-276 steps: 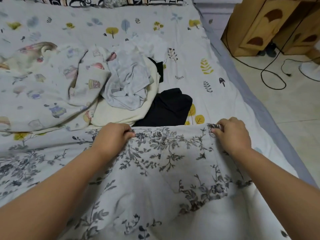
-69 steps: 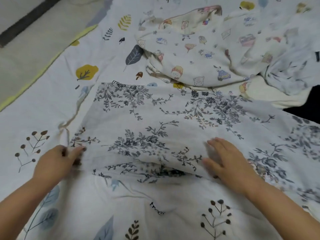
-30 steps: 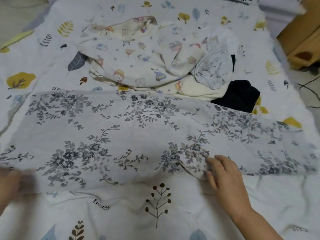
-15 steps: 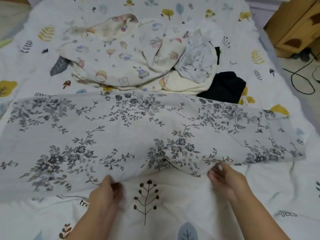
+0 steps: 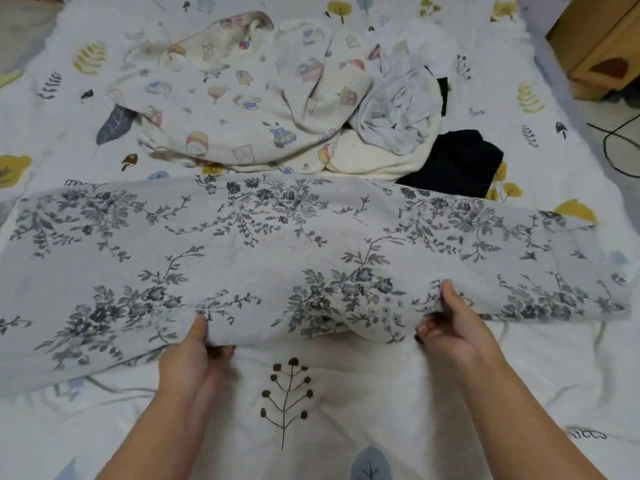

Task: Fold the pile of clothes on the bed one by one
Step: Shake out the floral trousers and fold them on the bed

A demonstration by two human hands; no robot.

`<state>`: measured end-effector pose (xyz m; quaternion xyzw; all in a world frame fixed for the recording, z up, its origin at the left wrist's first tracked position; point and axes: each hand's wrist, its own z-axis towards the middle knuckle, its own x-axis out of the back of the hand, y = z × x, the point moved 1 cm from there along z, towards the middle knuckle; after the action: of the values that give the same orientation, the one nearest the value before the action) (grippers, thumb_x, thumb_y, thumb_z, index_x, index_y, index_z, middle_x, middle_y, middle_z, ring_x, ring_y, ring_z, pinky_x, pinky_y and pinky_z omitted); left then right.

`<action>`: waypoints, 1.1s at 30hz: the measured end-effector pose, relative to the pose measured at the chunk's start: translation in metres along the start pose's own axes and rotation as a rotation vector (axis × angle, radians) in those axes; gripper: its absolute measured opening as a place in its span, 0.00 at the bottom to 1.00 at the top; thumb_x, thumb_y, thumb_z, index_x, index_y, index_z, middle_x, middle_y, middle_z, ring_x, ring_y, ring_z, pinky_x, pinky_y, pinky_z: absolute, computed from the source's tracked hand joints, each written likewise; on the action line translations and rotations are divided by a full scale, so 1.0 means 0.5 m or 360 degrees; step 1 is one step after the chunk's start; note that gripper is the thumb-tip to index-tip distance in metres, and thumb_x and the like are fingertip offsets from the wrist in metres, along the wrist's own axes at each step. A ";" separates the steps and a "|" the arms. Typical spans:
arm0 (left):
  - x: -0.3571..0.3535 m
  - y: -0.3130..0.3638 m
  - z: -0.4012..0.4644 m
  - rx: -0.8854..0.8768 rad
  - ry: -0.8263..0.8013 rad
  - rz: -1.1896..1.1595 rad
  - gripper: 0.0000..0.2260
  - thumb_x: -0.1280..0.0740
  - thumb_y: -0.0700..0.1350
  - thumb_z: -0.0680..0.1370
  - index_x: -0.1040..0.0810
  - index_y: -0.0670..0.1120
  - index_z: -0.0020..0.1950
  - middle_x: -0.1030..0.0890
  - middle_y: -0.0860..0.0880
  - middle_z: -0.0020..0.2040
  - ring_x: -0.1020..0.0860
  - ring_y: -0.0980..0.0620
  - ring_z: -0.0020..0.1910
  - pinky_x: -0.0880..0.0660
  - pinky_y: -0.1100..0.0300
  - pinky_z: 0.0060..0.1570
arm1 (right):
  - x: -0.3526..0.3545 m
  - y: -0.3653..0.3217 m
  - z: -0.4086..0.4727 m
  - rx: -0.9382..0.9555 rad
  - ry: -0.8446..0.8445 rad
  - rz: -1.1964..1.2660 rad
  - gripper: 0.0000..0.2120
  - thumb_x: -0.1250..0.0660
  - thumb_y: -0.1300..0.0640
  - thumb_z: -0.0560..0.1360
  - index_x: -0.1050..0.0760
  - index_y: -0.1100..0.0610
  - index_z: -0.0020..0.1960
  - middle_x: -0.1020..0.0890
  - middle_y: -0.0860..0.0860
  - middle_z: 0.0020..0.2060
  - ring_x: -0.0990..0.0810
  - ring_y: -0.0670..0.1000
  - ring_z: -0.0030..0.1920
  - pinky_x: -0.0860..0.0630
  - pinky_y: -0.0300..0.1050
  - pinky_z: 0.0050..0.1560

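Note:
A grey cloth with a dark floral print point(image 5: 277, 251) lies spread in a wide band across the bed point(image 5: 346, 410). My left hand point(image 5: 190, 355) pinches its near edge left of centre, thumb on top of the fabric. My right hand point(image 5: 450, 327) grips the same near edge further right, fingers curled under it. Between the hands the edge is lifted slightly off the sheet. Behind the cloth sits the pile: a cream cartoon-print garment point(image 5: 242, 98), a pale blue-grey garment point(image 5: 398, 112), a cream garment point(image 5: 381, 161) and a black garment point(image 5: 453, 164).
The bed sheet is white with leaf and tree prints. A wooden cabinet point(image 5: 602, 43) stands on the floor at the upper right, with a black cable point(image 5: 613, 147) lying beside the bed's right edge.
Both hands have come to the cloth's near edge and taken hold of it; the left moved in from the far left. The edge between them has risen a little.

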<state>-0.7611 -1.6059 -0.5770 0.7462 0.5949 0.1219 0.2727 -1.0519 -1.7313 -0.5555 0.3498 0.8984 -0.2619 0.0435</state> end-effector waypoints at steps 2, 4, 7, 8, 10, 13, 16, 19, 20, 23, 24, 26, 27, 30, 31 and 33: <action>0.012 -0.001 -0.002 -0.0012 0.0004 0.0029 0.05 0.36 0.43 0.79 0.26 0.43 0.44 0.21 0.46 0.48 0.22 0.50 0.44 0.20 0.56 0.27 | 0.000 0.003 -0.002 0.0000 -0.0091 0.0038 0.02 0.31 0.57 0.73 0.24 0.54 0.43 0.17 0.50 0.38 0.25 0.48 0.37 0.28 0.39 0.44; 0.027 0.007 -0.008 -0.0042 -0.0021 0.0067 0.06 0.37 0.42 0.79 0.26 0.43 0.44 0.22 0.46 0.45 0.23 0.50 0.38 0.22 0.58 0.24 | 0.001 0.002 -0.006 0.0022 -0.0103 -0.0025 0.04 0.33 0.60 0.75 0.24 0.56 0.49 0.17 0.55 0.51 0.20 0.53 0.51 0.26 0.46 0.59; 0.054 0.037 -0.022 -0.0108 -0.0051 0.0180 0.07 0.36 0.43 0.79 0.27 0.41 0.43 0.20 0.44 0.40 0.24 0.50 0.25 0.20 0.53 0.29 | 0.024 -0.027 -0.017 0.0302 0.0066 -0.0316 0.12 0.31 0.65 0.72 0.25 0.65 0.55 0.20 0.64 0.54 0.18 0.58 0.53 0.23 0.58 0.55; 0.063 0.046 -0.027 -0.0141 -0.0034 0.0221 0.08 0.35 0.43 0.78 0.26 0.40 0.43 0.18 0.44 0.37 0.22 0.50 0.24 0.20 0.52 0.29 | 0.041 -0.039 -0.020 0.0465 0.0141 -0.0442 0.14 0.29 0.66 0.70 0.25 0.68 0.54 0.18 0.64 0.49 0.16 0.58 0.46 0.20 0.56 0.47; 0.081 0.052 -0.036 -0.0224 0.0051 0.0323 0.09 0.35 0.42 0.78 0.26 0.38 0.41 0.18 0.47 0.28 0.21 0.53 0.23 0.21 0.56 0.24 | 0.068 -0.038 -0.031 0.0627 0.0277 -0.0767 0.13 0.26 0.63 0.67 0.23 0.69 0.49 0.17 0.62 0.44 0.16 0.59 0.42 0.19 0.56 0.45; 0.101 0.025 -0.045 -0.0098 0.0142 0.0366 0.11 0.36 0.42 0.79 0.29 0.39 0.39 0.22 0.43 0.31 0.24 0.51 0.21 0.25 0.58 0.18 | 0.104 0.009 -0.023 0.0292 0.0311 -0.0854 0.14 0.29 0.65 0.71 0.25 0.68 0.54 0.20 0.64 0.53 0.20 0.62 0.51 0.25 0.61 0.56; 0.111 0.011 -0.048 0.0093 0.0091 0.0318 0.09 0.37 0.41 0.79 0.28 0.40 0.39 0.20 0.43 0.28 0.22 0.52 0.21 0.26 0.61 0.18 | 0.126 0.019 -0.020 0.0101 0.0231 -0.0908 0.19 0.27 0.60 0.70 0.25 0.68 0.57 0.19 0.64 0.52 0.19 0.62 0.50 0.25 0.63 0.57; 0.128 0.015 -0.043 0.0059 0.0086 0.0387 0.09 0.34 0.40 0.77 0.27 0.38 0.39 0.21 0.45 0.23 0.22 0.52 0.20 0.25 0.62 0.20 | 0.146 -0.006 -0.026 0.0189 0.0208 -0.1016 0.16 0.25 0.63 0.66 0.22 0.69 0.51 0.17 0.64 0.47 0.18 0.62 0.47 0.24 0.63 0.56; 0.135 0.012 -0.042 0.0047 0.0118 0.0427 0.09 0.33 0.40 0.76 0.27 0.37 0.39 0.21 0.44 0.23 0.22 0.51 0.20 0.25 0.62 0.20 | 0.154 -0.005 -0.026 0.0219 0.0234 -0.0980 0.15 0.26 0.67 0.67 0.23 0.69 0.52 0.18 0.64 0.46 0.18 0.61 0.46 0.24 0.61 0.56; 0.145 0.002 -0.037 0.0099 0.0183 0.0492 0.08 0.33 0.40 0.77 0.28 0.40 0.39 0.23 0.42 0.34 0.23 0.47 0.29 0.26 0.64 0.19 | 0.155 0.019 -0.026 0.0244 0.0358 -0.1035 0.10 0.28 0.69 0.69 0.24 0.69 0.49 0.18 0.63 0.44 0.19 0.60 0.43 0.23 0.58 0.52; 0.143 0.001 -0.036 0.0126 0.0176 0.0493 0.08 0.34 0.40 0.77 0.28 0.41 0.39 0.23 0.43 0.34 0.25 0.48 0.33 0.26 0.64 0.18 | 0.154 0.024 -0.024 0.0215 0.0359 -0.1044 0.08 0.29 0.68 0.70 0.24 0.68 0.48 0.18 0.63 0.41 0.19 0.60 0.43 0.22 0.56 0.50; 0.141 0.011 -0.033 0.0131 0.0172 0.0457 0.07 0.34 0.42 0.77 0.27 0.43 0.40 0.21 0.45 0.30 0.25 0.49 0.35 0.25 0.64 0.19 | 0.155 0.023 -0.020 0.0125 0.0262 -0.1035 0.06 0.30 0.67 0.71 0.24 0.69 0.46 0.17 0.62 0.38 0.19 0.60 0.42 0.21 0.54 0.47; 0.144 0.016 -0.031 0.0102 0.0186 0.0439 0.07 0.34 0.42 0.77 0.27 0.43 0.40 0.20 0.45 0.30 0.25 0.49 0.36 0.25 0.64 0.20 | 0.160 0.018 -0.017 0.0133 0.0213 -0.1040 0.06 0.31 0.68 0.71 0.23 0.69 0.46 0.17 0.63 0.40 0.18 0.60 0.42 0.21 0.55 0.48; 0.156 0.020 -0.034 -0.0017 0.0304 0.0481 0.08 0.34 0.40 0.77 0.29 0.40 0.40 0.24 0.43 0.37 0.26 0.48 0.34 0.27 0.65 0.18 | 0.179 0.014 -0.013 0.0322 0.0326 -0.1260 0.06 0.28 0.69 0.68 0.23 0.65 0.43 0.18 0.65 0.46 0.18 0.63 0.46 0.23 0.62 0.54; 0.157 0.015 -0.037 -0.0038 0.0324 0.0500 0.09 0.34 0.39 0.77 0.30 0.40 0.39 0.25 0.42 0.37 0.26 0.47 0.33 0.27 0.65 0.18 | 0.180 0.019 -0.014 0.0391 0.0422 -0.1406 0.06 0.27 0.67 0.68 0.24 0.64 0.42 0.19 0.66 0.48 0.19 0.65 0.48 0.24 0.63 0.54; 0.151 0.007 -0.043 -0.0035 0.0305 0.0522 0.10 0.35 0.39 0.78 0.31 0.40 0.38 0.26 0.41 0.36 0.27 0.46 0.33 0.25 0.61 0.24 | 0.172 0.030 -0.018 0.0434 0.0533 -0.1638 0.10 0.27 0.61 0.69 0.24 0.66 0.46 0.19 0.67 0.49 0.20 0.66 0.50 0.23 0.64 0.53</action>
<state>-0.7494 -1.5288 -0.5680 0.8152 0.4871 0.2417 0.1995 -1.1059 -1.6656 -0.5769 -0.0948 0.9060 -0.3039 -0.2790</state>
